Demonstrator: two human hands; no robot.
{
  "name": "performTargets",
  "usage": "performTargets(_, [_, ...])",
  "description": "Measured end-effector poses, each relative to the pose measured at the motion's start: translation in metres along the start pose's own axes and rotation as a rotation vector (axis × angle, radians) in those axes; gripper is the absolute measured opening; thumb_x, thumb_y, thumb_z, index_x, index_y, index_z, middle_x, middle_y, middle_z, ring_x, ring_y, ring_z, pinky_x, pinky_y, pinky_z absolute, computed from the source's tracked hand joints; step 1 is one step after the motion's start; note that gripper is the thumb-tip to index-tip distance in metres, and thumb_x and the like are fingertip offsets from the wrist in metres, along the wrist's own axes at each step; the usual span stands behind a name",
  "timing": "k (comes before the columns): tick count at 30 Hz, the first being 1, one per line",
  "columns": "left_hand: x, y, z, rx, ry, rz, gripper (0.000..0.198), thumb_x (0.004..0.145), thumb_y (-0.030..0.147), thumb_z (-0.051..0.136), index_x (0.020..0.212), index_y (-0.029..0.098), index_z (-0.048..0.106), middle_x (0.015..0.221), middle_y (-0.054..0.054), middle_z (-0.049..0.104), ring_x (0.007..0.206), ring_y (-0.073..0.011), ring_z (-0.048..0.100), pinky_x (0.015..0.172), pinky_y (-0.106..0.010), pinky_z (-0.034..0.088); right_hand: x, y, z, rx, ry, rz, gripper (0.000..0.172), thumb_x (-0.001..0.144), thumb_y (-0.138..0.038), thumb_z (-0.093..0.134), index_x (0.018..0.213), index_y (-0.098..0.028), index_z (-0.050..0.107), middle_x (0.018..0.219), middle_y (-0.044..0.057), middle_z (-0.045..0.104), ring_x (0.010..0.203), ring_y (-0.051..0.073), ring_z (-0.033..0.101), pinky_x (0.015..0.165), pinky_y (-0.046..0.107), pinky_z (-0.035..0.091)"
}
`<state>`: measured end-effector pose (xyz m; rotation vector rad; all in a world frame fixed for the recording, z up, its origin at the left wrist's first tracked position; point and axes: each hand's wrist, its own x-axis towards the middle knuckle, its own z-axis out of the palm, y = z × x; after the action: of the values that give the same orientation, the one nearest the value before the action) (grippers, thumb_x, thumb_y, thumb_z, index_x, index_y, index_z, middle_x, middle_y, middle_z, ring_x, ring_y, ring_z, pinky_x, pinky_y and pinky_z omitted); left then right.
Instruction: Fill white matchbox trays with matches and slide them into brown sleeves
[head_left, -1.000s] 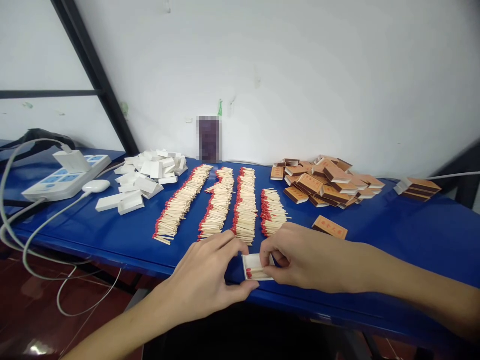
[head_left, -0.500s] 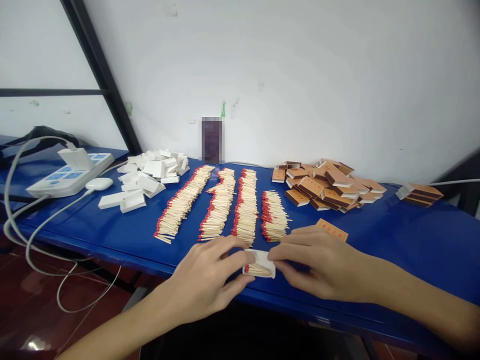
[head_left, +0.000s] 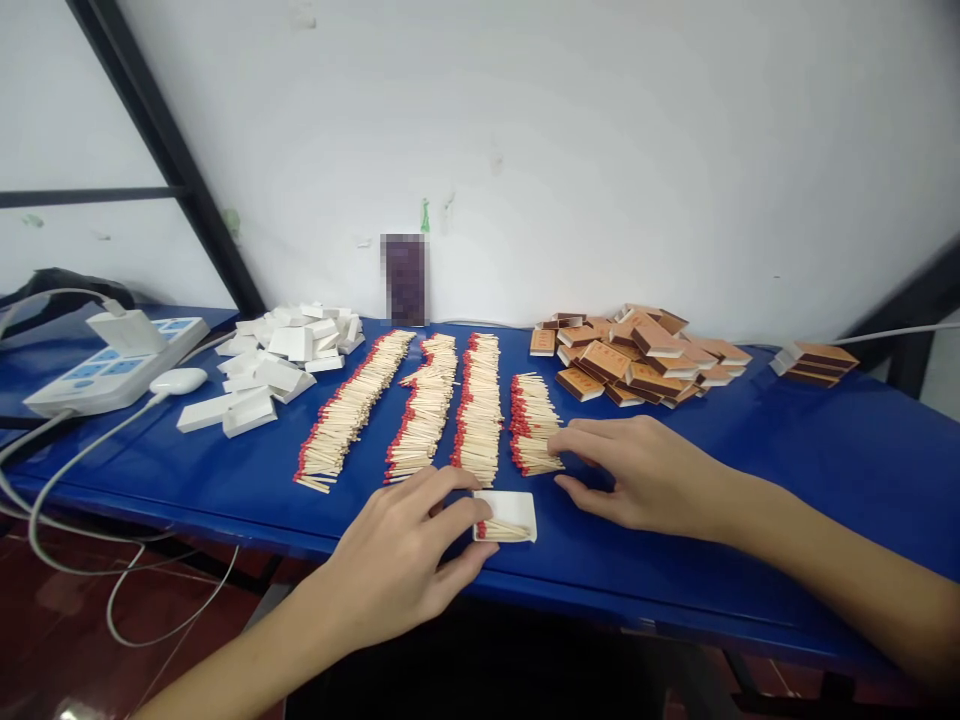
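My left hand (head_left: 420,545) grips the left end of a small white matchbox tray (head_left: 517,505) near the table's front edge. Several red-tipped matches (head_left: 506,531) lie along the tray's near side. My right hand (head_left: 637,470) is at the right side of the shortest row of matches (head_left: 534,420), thumb and fingers apart. Its fingertips reach the matches' plain ends; whether they touch is hard to tell. Three longer rows stand to the left: a slanted row (head_left: 352,410), a middle row (head_left: 426,410) and a straight row (head_left: 478,410).
White empty trays (head_left: 289,345) are heaped at the back left. Orange matchbox sleeves (head_left: 637,355) form a pile at the back right, with a few stacked boxes (head_left: 817,362) beyond. A power strip (head_left: 120,365) with cables lies at the left. A blurred dark rectangle (head_left: 405,280) leans on the wall.
My right hand has let go of the tray and moved up and right to the shortest match row, now covering the loose orange sleeve. The view has shifted slightly right.
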<state>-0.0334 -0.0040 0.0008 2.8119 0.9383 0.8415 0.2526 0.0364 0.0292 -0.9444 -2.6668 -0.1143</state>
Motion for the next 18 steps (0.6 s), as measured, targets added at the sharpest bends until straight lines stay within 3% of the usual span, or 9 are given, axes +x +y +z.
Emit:
performTargets(11, [0.001, -0.0016, -0.0005, 0.001, -0.037, 0.008, 0.008, 0.102, 0.026, 0.055, 0.109, 0.023, 0.058, 0.118, -0.007, 0.064, 0.101, -0.0232, 0.066, 0.083, -0.036, 0.054, 0.001, -0.0009, 0.0062, 0.03, -0.075, 0.091, 0.012, 0.094, -0.018, 0.051, 0.093, -0.018, 0.064, 0.084, 0.003, 0.067, 0.067, 0.015, 0.058, 0.06, 0.027, 0.033])
performTargets(18, [0.0007, -0.0005, -0.0024, 0.019, -0.069, 0.004, 0.015, 0.104, 0.027, 0.05, 0.116, 0.023, 0.057, 0.117, -0.008, 0.061, 0.101, -0.0242, 0.065, 0.08, -0.037, 0.055, 0.0012, -0.0007, 0.008, 0.022, -0.057, 0.078, 0.012, 0.088, -0.014, 0.053, 0.084, -0.019, 0.063, 0.071, -0.001, 0.064, 0.058, 0.012, 0.053, 0.055, 0.026, 0.027])
